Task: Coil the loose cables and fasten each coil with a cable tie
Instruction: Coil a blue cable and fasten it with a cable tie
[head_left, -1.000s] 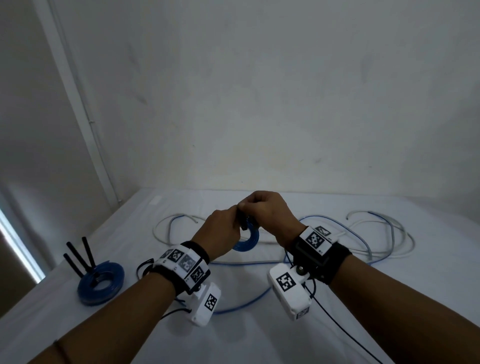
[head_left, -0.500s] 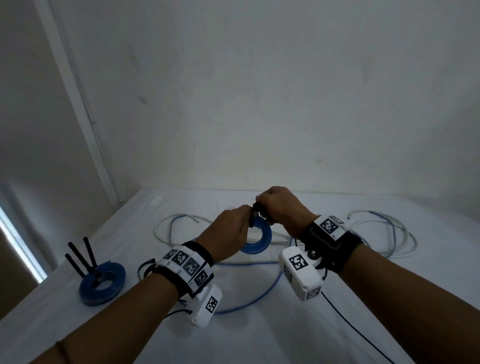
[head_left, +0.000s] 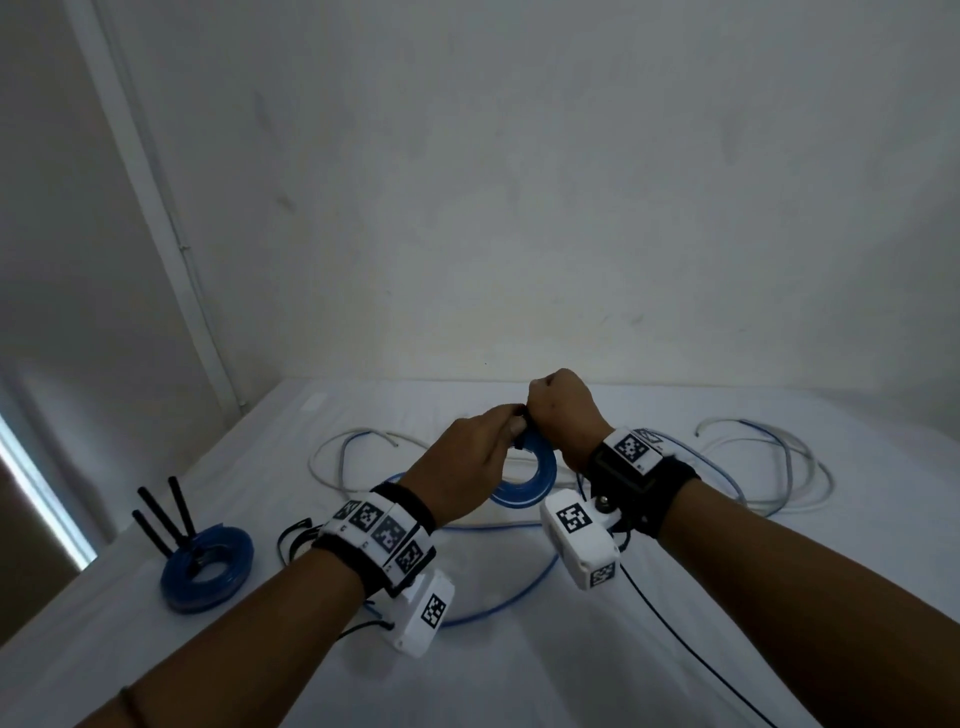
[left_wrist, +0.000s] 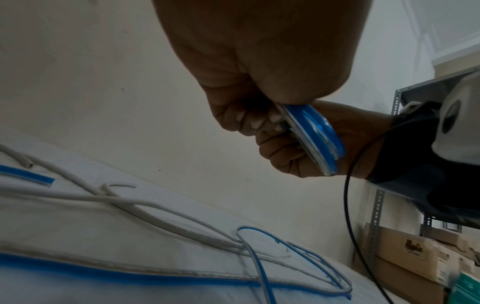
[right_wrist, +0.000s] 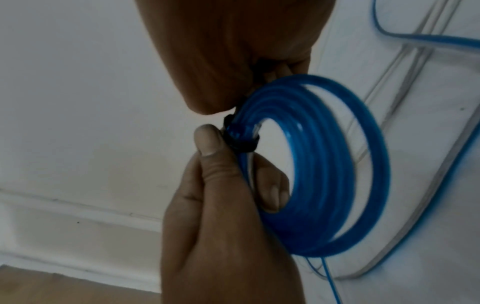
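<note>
I hold a small blue cable coil (head_left: 537, 480) upright above the white table (head_left: 519, 675). My left hand (head_left: 506, 428) pinches the coil's upper left side between the thumb (right_wrist: 209, 142) and a finger that passes through the ring (right_wrist: 275, 193). A black cable tie (right_wrist: 241, 144) wraps the coil just above that thumb. My right hand (head_left: 540, 402) is a fist at the top of the coil and grips the tie's tail, most of which is hidden inside it. In the left wrist view the coil (left_wrist: 317, 133) shows edge-on against the right hand's curled fingers (left_wrist: 262, 123).
A tied blue coil (head_left: 208, 566) with black tie tails (head_left: 161, 514) standing up lies at the left. Loose white and blue cables (head_left: 769, 467) sprawl across the back, and a thick blue cable (head_left: 514, 603) curves under my wrists. A metal shelf with cardboard boxes (left_wrist: 415, 257) stands at the right.
Both hands have lifted the coil and carried it to the right and farther from me. The right fist has risen above the left hand.
</note>
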